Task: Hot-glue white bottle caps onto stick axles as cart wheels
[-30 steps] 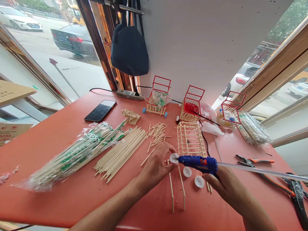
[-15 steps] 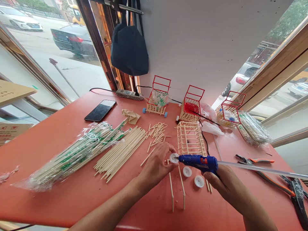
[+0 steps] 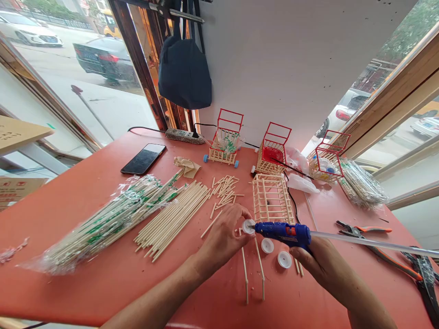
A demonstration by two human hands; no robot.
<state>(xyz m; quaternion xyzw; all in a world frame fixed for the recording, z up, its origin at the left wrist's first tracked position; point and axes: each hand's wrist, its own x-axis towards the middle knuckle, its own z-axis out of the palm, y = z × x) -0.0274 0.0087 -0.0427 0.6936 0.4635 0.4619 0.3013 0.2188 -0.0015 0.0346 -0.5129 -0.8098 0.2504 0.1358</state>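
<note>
A small white plastic cap (image 3: 248, 225) sits low over the orange-red bench (image 3: 85, 283), a little ahead of the person, pinched by its rim between the fingertips of the left hand (image 3: 222, 237). The metal tip of a blue hot glue gun (image 3: 284, 232) touches the cap's open face. The right hand (image 3: 313, 261) is closed around the gun's grip, and a clear glue stick (image 3: 373, 242) juts from the back of the gun toward the right. Just beside the gun, two more white caps (image 3: 267, 245) lie on the bench, and under the hands thin wooden skewers (image 3: 245, 274) point toward the person. Beyond the cap, a slatted wooden cage (image 3: 272, 201) lies on its side. To the left are a loose heap of bamboo sticks (image 3: 174, 214) and a plastic-wrapped bundle of sticks (image 3: 103, 224), with a black phone (image 3: 143, 158) farther back. Three small stick carts with red frames (image 3: 221, 155) stand near the wall, and orange-handled pliers (image 3: 363, 228) lie to the right.
</note>
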